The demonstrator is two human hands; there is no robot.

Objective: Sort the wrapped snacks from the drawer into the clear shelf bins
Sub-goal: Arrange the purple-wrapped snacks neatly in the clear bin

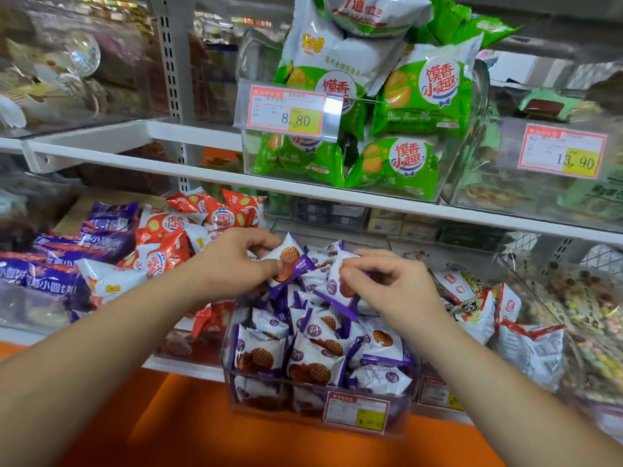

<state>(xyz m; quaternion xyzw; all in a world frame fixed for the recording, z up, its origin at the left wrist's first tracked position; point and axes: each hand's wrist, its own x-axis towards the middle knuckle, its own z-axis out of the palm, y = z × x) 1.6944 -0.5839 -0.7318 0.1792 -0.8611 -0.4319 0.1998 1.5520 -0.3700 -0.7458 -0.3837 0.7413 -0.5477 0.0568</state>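
Note:
A clear shelf bin (236, 375) on the lower shelf is heaped with white-and-purple wrapped waffle snacks (313, 358). My left hand (232, 264) pinches one such packet (290, 261) above the back of the heap. Just to its right, my right hand (387, 281) pinches another white-and-purple packet (340, 288) over the same bin. Both forearms reach in from the bottom corners. No drawer is in view.
Red-and-white packets (175, 227) and purple packets (67, 264) fill bins to the left. Panda-print packets (478, 308) sit in the bin to the right. Above, a clear bin of green packets (404, 129) carries an 8.80 price tag (286, 112). An orange counter (202, 426) runs below.

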